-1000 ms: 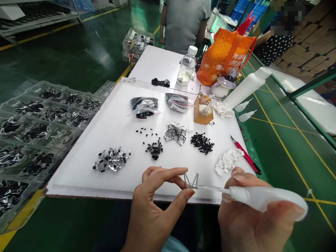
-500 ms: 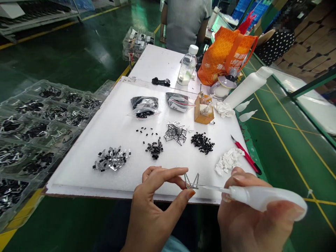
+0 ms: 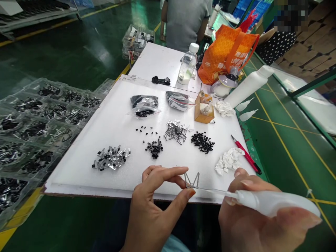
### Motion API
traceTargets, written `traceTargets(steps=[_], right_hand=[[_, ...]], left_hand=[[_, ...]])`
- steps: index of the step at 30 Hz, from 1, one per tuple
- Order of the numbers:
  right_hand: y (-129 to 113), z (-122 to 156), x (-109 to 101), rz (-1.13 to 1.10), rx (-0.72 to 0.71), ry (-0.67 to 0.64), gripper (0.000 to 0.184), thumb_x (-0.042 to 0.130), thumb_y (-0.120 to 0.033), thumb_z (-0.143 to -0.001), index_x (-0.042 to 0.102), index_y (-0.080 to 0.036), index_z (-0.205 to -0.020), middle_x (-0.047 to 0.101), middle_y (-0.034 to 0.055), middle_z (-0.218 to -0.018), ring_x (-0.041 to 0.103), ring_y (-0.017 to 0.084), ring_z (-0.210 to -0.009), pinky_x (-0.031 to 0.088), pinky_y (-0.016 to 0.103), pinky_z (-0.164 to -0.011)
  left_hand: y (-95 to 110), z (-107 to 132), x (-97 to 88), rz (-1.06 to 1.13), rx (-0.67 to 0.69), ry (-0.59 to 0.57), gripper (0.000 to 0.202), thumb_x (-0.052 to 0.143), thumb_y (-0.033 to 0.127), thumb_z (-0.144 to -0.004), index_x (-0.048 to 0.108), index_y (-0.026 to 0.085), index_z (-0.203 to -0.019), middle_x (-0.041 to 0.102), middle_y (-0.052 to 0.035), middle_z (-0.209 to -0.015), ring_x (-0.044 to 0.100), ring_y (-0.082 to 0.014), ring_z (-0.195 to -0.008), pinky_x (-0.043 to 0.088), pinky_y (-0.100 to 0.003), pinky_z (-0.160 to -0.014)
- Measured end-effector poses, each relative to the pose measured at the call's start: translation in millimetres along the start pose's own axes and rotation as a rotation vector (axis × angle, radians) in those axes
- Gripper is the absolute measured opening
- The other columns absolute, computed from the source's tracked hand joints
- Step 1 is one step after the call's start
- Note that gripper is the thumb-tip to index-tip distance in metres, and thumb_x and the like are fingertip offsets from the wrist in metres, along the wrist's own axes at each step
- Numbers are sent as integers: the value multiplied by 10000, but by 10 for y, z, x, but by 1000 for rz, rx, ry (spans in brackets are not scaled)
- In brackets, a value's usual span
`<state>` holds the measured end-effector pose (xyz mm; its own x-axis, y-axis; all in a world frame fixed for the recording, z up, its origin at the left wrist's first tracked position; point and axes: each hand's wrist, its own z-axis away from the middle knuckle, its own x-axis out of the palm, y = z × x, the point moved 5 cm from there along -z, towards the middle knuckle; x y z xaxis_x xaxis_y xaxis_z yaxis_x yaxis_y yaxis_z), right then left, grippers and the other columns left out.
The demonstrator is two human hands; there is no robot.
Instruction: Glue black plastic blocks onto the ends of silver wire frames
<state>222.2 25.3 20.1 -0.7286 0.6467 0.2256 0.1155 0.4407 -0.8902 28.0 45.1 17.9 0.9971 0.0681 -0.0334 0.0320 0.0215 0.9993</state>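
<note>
My left hand (image 3: 154,206) pinches a small bent metal wire clip (image 3: 192,181) between thumb and fingers, held just over the near edge of the white foam board (image 3: 110,122). My right hand (image 3: 252,224) grips a soft white squeeze bottle (image 3: 275,204) whose thin nozzle tip touches the clip. On the board lie a pile of wire clips (image 3: 175,131), two heaps of small black parts (image 3: 202,141) (image 3: 154,147), a pile of finished black-and-silver pieces (image 3: 111,158) and white scraps (image 3: 229,160).
A red craft knife (image 3: 245,154) lies at the board's right edge. Behind are two plastic bags (image 3: 144,105), a small brown box (image 3: 203,110), a water bottle (image 3: 187,66), an orange bag (image 3: 227,52) and a big white bottle (image 3: 248,85). Clear trays of parts (image 3: 39,115) sit left. A person in grey (image 3: 185,21) stands beyond.
My right hand and the squeeze bottle have slid slightly right and down, with the nozzle still at the clip. The left hand has stayed in place.
</note>
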Motion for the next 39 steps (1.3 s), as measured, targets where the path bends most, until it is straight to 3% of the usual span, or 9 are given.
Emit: traceTargets(steps=[9,19,25,31,39], right_hand=[[14,20,11,-1,22,-15,512,550,-634,-946,787,-212,-779,694,9,-731,646,214,-856,469,374,-934],[14,19,-5,11,22,1,502,565,-632,-926,778,-206,-768,703,0,-743,546,161,-615,468,401,-948],[7,-52,1,-7,-11,-25,528,517,-634,-971,773,-220,-766,594,-36,-564,537,168,-600,461,395,-999],[10,-164,-94,14,-84,2,637,392,-645,-1022,772,-204,-763,608,-12,-563,549,184,-581,481,390,-827],[13,-150,-98,57,-62,20,574,448,-625,-989,761,-211,-742,590,-14,-571,557,197,-621,430,442,-970]], left_hand=[[7,-8,3,8,-9,-6,340,799,181,-812,782,434,-1039,734,96,-784,701,-180,-794,363,-473,-1087],[17,-36,10,-3,-16,-6,299,800,191,-815,791,392,-1036,731,76,-765,699,-192,-774,342,-512,-1122],[-13,-25,11,14,-41,8,271,804,202,-806,799,375,-1015,752,54,-771,699,-213,-795,382,-515,-1080],[-70,-8,3,14,-79,15,287,810,225,-804,798,419,-1015,769,63,-793,708,-219,-820,381,-526,-1084],[-84,-19,6,-12,-81,16,275,806,238,-814,795,420,-1020,765,65,-798,698,-220,-851,326,-555,-1161]])
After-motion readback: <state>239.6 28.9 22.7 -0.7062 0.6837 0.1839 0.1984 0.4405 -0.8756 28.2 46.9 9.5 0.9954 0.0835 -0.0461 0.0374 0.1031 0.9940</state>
